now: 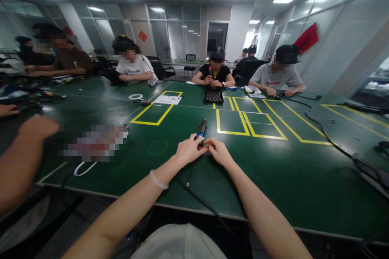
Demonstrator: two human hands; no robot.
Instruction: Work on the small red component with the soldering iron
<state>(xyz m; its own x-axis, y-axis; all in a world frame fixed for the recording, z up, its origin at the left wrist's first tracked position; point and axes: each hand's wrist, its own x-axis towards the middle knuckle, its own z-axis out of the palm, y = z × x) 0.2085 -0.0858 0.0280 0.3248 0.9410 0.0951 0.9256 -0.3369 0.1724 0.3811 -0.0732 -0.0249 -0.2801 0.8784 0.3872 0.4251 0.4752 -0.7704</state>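
An electric screwdriver (201,127), black with a blue band and a thin bit at its tip, lies on the green table in front of me, pointing away. My left hand (189,149) is closed round its near part. From the other side my right hand (219,152) meets it, with bent fingertips pressed at the tool's near end, beside my left thumb. The fingers cover most of that end, where a small red part shows. A black cable (200,200) runs back towards me and over the table's edge.
Yellow tape rectangles (232,132) mark the table. A black tray (213,96) stands opposite, before a seated person. To the left are a blurred-out package (95,141), a white sheet (168,100) and a neighbour's arm (21,162). Black cables (322,129) cross on the right.
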